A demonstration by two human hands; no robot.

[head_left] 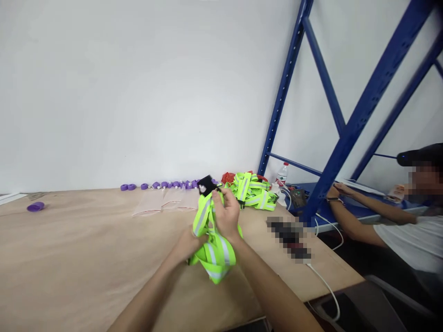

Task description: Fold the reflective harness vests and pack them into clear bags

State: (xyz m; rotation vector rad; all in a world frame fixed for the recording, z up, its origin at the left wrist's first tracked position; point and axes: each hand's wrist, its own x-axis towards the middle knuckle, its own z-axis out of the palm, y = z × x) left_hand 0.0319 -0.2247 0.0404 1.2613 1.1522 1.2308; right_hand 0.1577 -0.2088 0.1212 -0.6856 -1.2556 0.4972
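A bundle of bright yellow-green straps with silver stripes [224, 251] hangs between my two hands, above the wooden table. My right hand [226, 212] is closed at the top of the bundle, its thumb and fingers pinching near a black piece [206, 185] that sticks up to the left. Lower down on the left side, my left hand [190, 242] is wrapped round the straps, with its fingers partly hidden by them. Behind my right hand, a pile of similar green straps [254, 191] lies on the table near the wall.
Clear plastic bags [150, 203] and a row of purple rolls [144, 186] line the wall side of the wooden table [86, 258]. One purple roll [35, 206] lies far left. A bottle [282, 174], blue rack [346, 138] and another person [408, 235] are at right.
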